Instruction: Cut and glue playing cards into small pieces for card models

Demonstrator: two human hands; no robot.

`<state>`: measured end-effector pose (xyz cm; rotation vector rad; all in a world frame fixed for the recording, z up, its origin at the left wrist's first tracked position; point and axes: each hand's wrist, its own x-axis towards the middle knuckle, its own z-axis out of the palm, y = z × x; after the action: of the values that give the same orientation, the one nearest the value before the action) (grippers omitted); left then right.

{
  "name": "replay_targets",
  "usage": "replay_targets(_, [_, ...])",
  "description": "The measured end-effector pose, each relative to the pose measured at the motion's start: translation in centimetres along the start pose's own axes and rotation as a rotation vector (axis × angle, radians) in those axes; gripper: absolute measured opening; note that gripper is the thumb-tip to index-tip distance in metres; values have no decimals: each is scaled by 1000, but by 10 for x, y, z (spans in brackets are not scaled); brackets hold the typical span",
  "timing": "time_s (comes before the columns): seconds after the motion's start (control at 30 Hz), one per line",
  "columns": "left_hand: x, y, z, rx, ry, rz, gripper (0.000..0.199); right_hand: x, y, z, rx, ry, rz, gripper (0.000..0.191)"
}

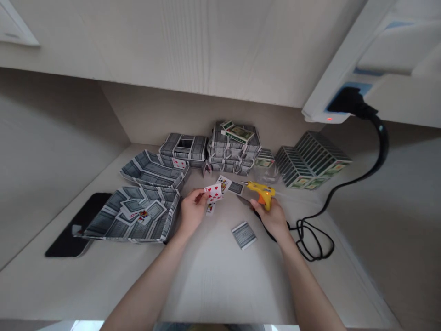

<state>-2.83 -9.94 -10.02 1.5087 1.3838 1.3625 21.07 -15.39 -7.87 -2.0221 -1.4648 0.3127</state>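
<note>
My left hand (193, 209) pinches a red seven of hearts card (214, 192), its face toward me. A yellow glue gun (261, 189) is in my right hand (273, 216), its nozzle pointing left toward the cards. Beyond the held card lie a face card (224, 181) and a face-down card (235, 187). Part of another card (210, 209) shows just below the held one. Nearer to me, between my forearms, a square patterned card piece (244, 235) rests on the table (220, 276).
Trays built of cards (151, 172) stand at left, the nearer (103, 225) holding loose cards above a black mat (65, 243). Card boxes (234, 149) stand at the back, card packs (310, 161) at right. A black cable (347, 181) runs up to a power strip (339, 99).
</note>
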Motion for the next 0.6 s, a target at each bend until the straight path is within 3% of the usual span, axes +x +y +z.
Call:
replay_targets(0.13, [-1,2,1,21,-7,19,23,-3,-8,-4,176,99,28,47])
replay_targets(0.3, [-4,8,1,48,-23,44,21,-9,-23,-5,228,102,9,43])
replay_targets(0.5, [-7,18,0,127,-7,159,16,-20,-31,6,-7,85,-120,37])
replay_targets(0.6, [-10,25,-1,153,-8,215,14,-21,-30,13,-90,81,-120,43])
